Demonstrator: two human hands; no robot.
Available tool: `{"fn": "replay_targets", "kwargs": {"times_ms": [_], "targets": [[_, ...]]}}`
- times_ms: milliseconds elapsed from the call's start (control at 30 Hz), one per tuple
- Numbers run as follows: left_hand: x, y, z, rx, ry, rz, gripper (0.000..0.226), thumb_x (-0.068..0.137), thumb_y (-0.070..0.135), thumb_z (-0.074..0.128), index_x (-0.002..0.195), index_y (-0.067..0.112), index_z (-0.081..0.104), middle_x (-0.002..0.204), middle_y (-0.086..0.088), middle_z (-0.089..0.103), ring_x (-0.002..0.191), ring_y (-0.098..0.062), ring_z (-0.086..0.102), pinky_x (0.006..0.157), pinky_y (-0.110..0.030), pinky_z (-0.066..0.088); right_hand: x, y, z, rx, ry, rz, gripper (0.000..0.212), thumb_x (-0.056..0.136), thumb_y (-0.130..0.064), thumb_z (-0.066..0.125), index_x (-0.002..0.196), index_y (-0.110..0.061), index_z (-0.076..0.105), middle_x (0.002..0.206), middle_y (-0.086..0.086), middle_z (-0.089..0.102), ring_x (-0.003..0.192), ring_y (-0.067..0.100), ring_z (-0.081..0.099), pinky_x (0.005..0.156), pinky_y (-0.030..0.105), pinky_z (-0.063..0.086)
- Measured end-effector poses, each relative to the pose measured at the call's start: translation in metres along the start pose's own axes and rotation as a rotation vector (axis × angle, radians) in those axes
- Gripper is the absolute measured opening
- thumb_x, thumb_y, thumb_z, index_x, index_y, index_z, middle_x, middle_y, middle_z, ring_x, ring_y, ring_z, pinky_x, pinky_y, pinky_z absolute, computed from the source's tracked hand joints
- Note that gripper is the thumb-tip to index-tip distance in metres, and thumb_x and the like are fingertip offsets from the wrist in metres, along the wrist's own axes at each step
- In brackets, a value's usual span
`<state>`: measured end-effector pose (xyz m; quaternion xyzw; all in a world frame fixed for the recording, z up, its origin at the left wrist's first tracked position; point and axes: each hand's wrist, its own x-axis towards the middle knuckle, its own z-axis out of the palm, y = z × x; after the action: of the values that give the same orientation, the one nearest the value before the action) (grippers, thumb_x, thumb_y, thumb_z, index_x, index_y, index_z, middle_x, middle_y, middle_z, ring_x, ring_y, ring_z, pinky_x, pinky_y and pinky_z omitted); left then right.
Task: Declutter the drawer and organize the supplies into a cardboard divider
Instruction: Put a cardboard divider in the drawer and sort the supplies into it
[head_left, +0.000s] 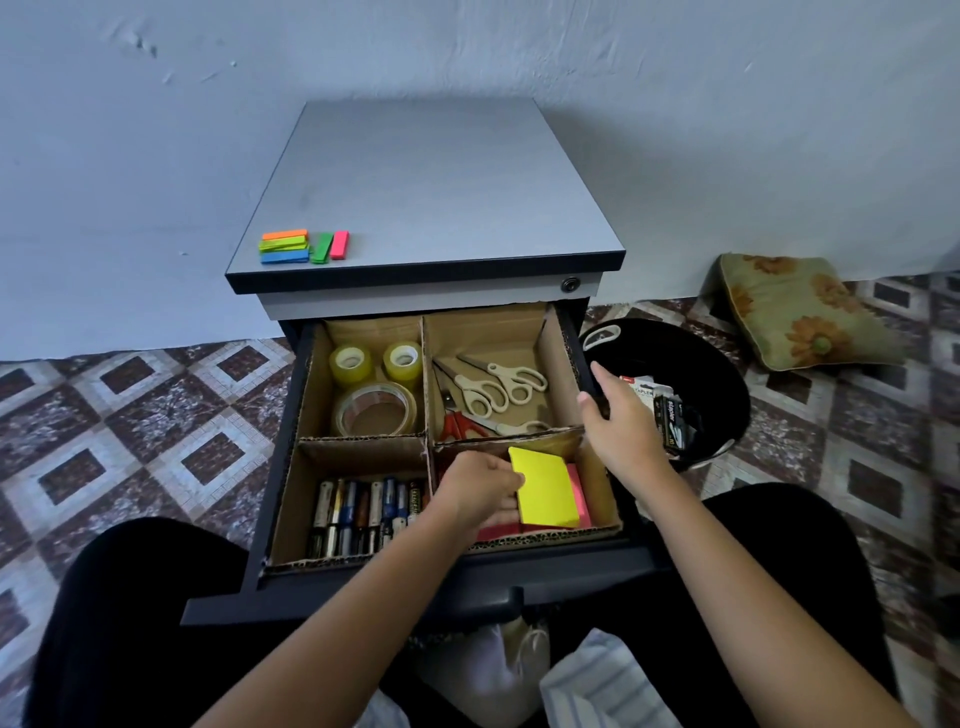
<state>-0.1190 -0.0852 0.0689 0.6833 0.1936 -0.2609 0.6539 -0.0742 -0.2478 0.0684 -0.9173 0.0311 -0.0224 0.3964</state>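
The open drawer (395, 597) holds a cardboard divider (427, 395) with four compartments. Tape rolls (374, 395) fill the far left one, scissors (493, 389) the far right, batteries (363, 512) the near left. In the near right compartment my left hand (480, 488) grips a yellow sticky-note pad (545, 488) lying over pink pads (576, 493). My right hand (618, 415) rests on the drawer's right edge, fingers around the side rim. Coloured sticky flags (304, 246) lie on the cabinet top (441, 182).
A black waste bin (727, 384) with discarded stapler packaging stands right of the drawer. A floral cushion (800, 312) lies against the wall. My legs in dark trousers flank the drawer on a patterned tile floor (130, 405). White bags (519, 675) sit below the drawer front.
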Motion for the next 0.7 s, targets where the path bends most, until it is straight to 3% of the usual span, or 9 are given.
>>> {"fn": "replay_targets", "kwargs": {"times_ms": [200,333,467,567,700], "targets": [[0.007,-0.011,0.005,0.141,0.115,0.014,0.033,0.09,-0.005,0.043,0.065,0.016,0.045,0.077,-0.011,0.047,0.074,-0.022,0.047,0.068,-0.033,0.046,0.003,0.007,0.009,0.039,-0.042,0.052,0.049,0.1,-0.024,0.042,0.147,-0.016,0.031,0.15,0.001,0.035,0.139,0.017,0.032,0.111,0.027,0.025],[0.001,-0.011,0.005,0.197,0.107,0.048,0.03,0.089,-0.004,0.047,0.068,0.018,0.049,0.086,-0.013,0.058,0.073,-0.022,0.059,0.067,-0.032,0.055,0.002,0.008,0.01,0.06,-0.026,0.062,0.049,0.099,-0.025,0.042,0.147,-0.019,0.031,0.15,0.0,0.037,0.138,0.017,0.033,0.11,0.027,0.026],[-0.001,-0.009,0.004,0.186,0.103,0.046,0.028,0.09,-0.004,0.047,0.07,0.015,0.052,0.085,-0.012,0.059,0.075,-0.023,0.06,0.075,-0.035,0.055,0.002,0.01,0.01,0.074,-0.022,0.062,0.05,0.099,-0.027,0.041,0.147,-0.021,0.03,0.15,-0.001,0.036,0.139,0.017,0.033,0.11,0.027,0.027],[-0.001,-0.007,0.003,0.145,0.065,0.027,0.015,0.091,-0.003,0.047,0.089,0.006,0.058,0.082,-0.01,0.059,0.071,-0.02,0.059,0.074,-0.033,0.054,0.002,0.01,0.01,0.072,-0.02,0.063,0.049,0.099,-0.026,0.041,0.147,-0.021,0.03,0.15,0.0,0.036,0.138,0.017,0.033,0.109,0.027,0.027],[-0.009,-0.002,-0.002,0.238,0.017,0.09,0.024,0.095,0.01,0.05,0.116,0.001,0.058,0.087,-0.01,0.059,0.078,-0.02,0.057,0.077,-0.036,0.054,0.002,0.008,0.011,-0.007,0.01,0.045,0.048,0.098,-0.024,0.044,0.145,-0.016,0.036,0.147,0.006,0.04,0.135,0.021,0.036,0.107,0.028,0.03]]}}
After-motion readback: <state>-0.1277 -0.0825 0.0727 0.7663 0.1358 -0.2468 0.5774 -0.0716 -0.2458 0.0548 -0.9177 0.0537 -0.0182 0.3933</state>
